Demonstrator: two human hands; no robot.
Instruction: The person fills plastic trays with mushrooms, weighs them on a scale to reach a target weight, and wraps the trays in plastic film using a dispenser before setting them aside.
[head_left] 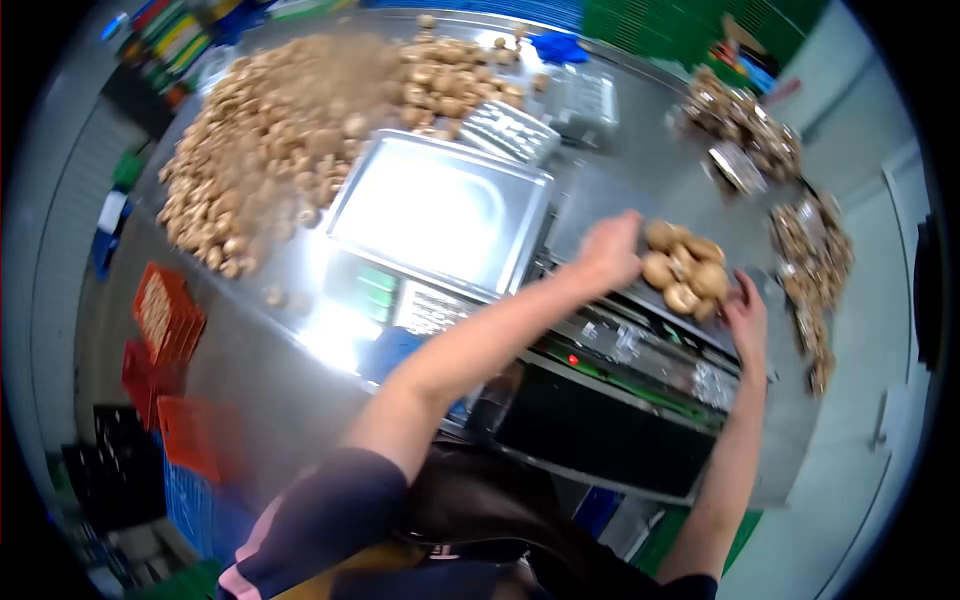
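A pack of brown mushrooms (687,268) rests on the wrapping machine (640,355) between my two hands. My left hand (612,252), slightly blurred, is closed at the pack's left side. At its right end, the fingers of my right hand (745,315) curl against the edge. The container under the mushrooms is mostly hidden, and any film over them is hard to make out. Left of the machine stands a shiny weighing scale (440,210) with nothing on its pan.
Loose mushrooms (290,130) form a large heap at the table's far left. Clear plastic trays (510,130) lie behind the scale. Wrapped mushroom packs (745,130) sit at the back right, with more packs (812,260) along the right edge. Red crates (170,315) stand left of the table.
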